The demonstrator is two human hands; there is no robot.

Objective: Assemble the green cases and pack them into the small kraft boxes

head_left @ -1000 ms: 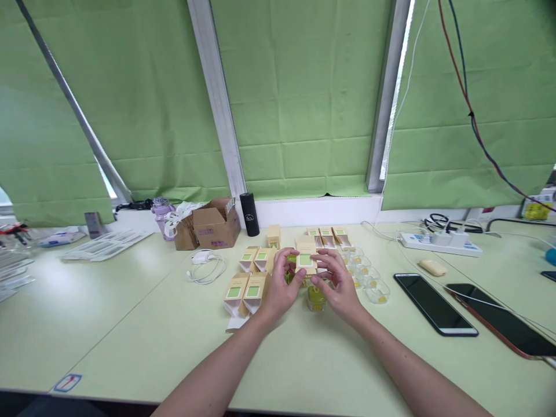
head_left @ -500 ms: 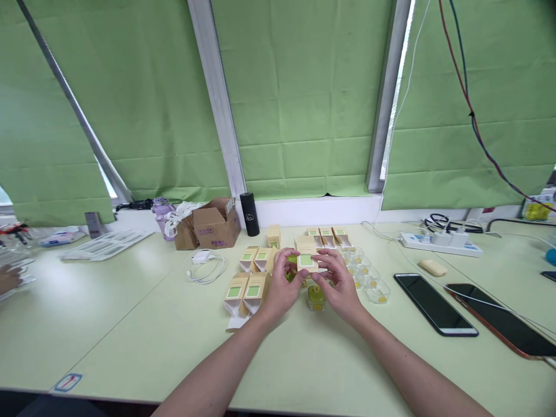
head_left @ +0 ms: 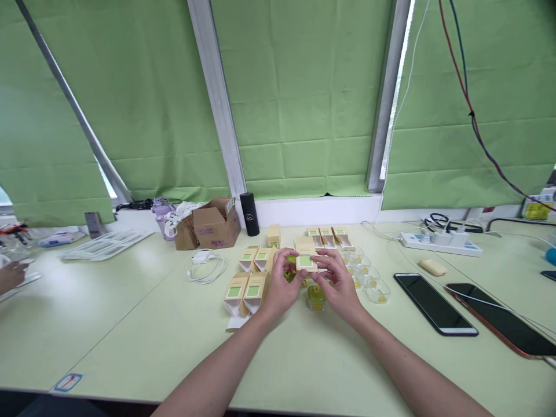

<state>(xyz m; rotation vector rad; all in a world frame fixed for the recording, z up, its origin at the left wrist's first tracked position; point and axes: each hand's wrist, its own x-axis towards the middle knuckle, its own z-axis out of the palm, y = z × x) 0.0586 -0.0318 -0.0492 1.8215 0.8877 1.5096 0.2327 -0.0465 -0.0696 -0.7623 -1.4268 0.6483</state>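
Between my left hand point(head_left: 282, 284) and my right hand point(head_left: 337, 282) is a small cream cardboard box point(head_left: 306, 262) with a green window on its front. The fingers of both hands grip its sides, thumbs at the lower edge. Just below it on the table sits a squat clear jar with green contents point(head_left: 316, 297); more green jars are partly hidden behind my hands. Left of my left hand stand several similar boxes point(head_left: 235, 291) with their bottom flaps open. Right of my right hand are several clear plastic cups point(head_left: 377, 291) with yellow spots.
More small boxes point(head_left: 326, 236) stand at the back. Around them are a brown carton point(head_left: 217, 223), a black bottle point(head_left: 249, 214) and a white charger point(head_left: 201, 256). Two phones point(head_left: 435, 304) and a power strip point(head_left: 441, 244) lie at right. Another person's hand point(head_left: 12, 275) is at far left.
The held box has tilted back very slightly in my hands, which otherwise stay in place. The other person's hand at far left has shifted.
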